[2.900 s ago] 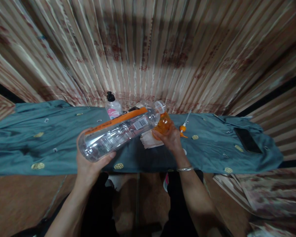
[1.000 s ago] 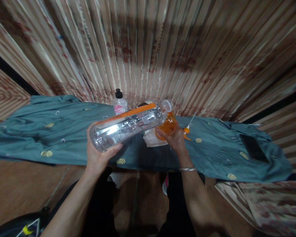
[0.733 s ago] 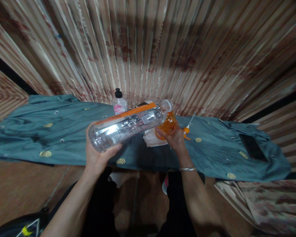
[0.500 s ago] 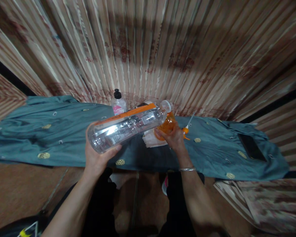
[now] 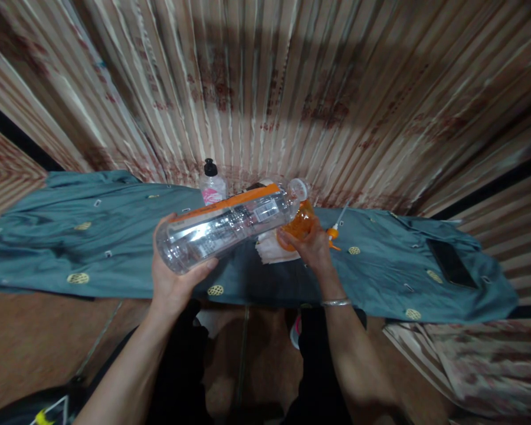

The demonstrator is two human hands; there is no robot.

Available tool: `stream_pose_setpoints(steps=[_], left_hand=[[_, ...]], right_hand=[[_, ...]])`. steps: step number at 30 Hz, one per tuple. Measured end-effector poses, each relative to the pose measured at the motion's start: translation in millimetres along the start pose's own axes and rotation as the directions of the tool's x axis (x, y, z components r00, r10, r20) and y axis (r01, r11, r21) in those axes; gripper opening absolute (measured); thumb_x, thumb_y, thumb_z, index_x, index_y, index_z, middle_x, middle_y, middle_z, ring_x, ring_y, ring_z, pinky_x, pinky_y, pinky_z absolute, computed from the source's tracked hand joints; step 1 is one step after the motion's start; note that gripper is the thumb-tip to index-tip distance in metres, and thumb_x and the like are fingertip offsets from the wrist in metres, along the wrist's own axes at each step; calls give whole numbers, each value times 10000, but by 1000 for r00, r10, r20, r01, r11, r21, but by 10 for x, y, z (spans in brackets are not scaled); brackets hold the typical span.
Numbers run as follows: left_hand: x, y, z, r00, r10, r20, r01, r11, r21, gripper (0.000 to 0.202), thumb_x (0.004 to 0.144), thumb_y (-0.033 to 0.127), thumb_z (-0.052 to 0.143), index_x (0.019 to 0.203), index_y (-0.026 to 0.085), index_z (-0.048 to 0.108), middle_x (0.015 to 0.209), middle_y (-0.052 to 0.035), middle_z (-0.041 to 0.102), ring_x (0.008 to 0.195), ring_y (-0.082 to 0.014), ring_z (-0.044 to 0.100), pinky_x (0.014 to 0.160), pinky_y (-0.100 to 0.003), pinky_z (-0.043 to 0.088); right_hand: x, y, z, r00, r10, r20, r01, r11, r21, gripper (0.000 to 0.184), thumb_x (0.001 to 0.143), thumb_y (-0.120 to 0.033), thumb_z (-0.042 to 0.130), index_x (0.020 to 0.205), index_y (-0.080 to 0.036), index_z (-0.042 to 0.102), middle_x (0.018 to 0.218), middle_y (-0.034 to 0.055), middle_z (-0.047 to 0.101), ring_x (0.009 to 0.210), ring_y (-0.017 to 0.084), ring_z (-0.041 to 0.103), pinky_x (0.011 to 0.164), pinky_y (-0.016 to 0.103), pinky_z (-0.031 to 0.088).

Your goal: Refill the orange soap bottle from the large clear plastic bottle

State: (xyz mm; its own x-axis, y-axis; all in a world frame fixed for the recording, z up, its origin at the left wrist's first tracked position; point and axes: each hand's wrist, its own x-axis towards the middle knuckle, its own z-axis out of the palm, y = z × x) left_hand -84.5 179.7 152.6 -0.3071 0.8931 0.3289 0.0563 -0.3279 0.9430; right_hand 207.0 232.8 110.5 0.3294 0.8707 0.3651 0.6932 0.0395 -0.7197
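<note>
My left hand [image 5: 177,286] is wrapped round a large clear plastic bottle [image 5: 223,227] with an orange-edged label. The bottle is tipped toward the right, its neck over a smaller orange bottle [image 5: 300,227]. My right hand [image 5: 312,242] grips that orange bottle, which stands on or just above a white cloth [image 5: 272,249]. A round white cap [image 5: 298,189] shows at the clear bottle's mouth, and it hides where the two bottles meet. Right of my right hand lies an orange trigger spray head [image 5: 333,233] with a thin tube.
A clear bottle with a black cap and pink label [image 5: 212,186] stands at the back. A dark phone [image 5: 451,264] lies toward the right end of the green-blue covered surface [image 5: 128,248]. Pleated curtain [image 5: 256,88] hangs directly behind.
Almost nothing differs. Both hands keep their grips, and the clear bottle stays tipped at nearly the same angle over the orange bottle.
</note>
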Motion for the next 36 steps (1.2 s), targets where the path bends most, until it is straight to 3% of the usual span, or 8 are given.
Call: stream_pose_setpoints(steps=[11,19,27,36], left_hand=[[2,46,0,1000,-17,22,17,1000,-1,1096,446,496,1005,1406,262,532,1318,-110,671,1241,-419,664,1139,-612,511],[8,28,2,1000,-27,11,27,1000,11,1162,428,513,1004,1438,251,495,1323,-120,670,1264,-414,654,1159,-600,492],[-2,25,-6,999,-35,6,35,999,22,1202,438,542,999,1490,264,487,1336,-110,667,1297,-445,628,1183,-628,471],[-2,28,-9,1000,-19,10,19,1000,14,1184,459,570,983,1501,295,493,1323,-89,673,1268,-432,639,1166,-621,483]], right_hand=[[1,5,-5,1000,-15,-9,15,1000,17,894,656,-812,807,1249,-156,679,1021,153,820,906,371,787,784,511,637],[-3,-6,10,1000,3,-21,-3,1000,-1,827,654,-696,872,1244,-150,678,1038,150,820,948,353,792,814,454,640],[-2,18,12,999,-16,-31,16,1000,21,825,665,-712,867,1253,-167,669,1034,150,820,940,368,789,815,504,640],[-4,22,18,1000,-2,-23,3,999,53,880,651,-742,851,1270,-144,668,1062,162,817,950,364,791,810,469,640]])
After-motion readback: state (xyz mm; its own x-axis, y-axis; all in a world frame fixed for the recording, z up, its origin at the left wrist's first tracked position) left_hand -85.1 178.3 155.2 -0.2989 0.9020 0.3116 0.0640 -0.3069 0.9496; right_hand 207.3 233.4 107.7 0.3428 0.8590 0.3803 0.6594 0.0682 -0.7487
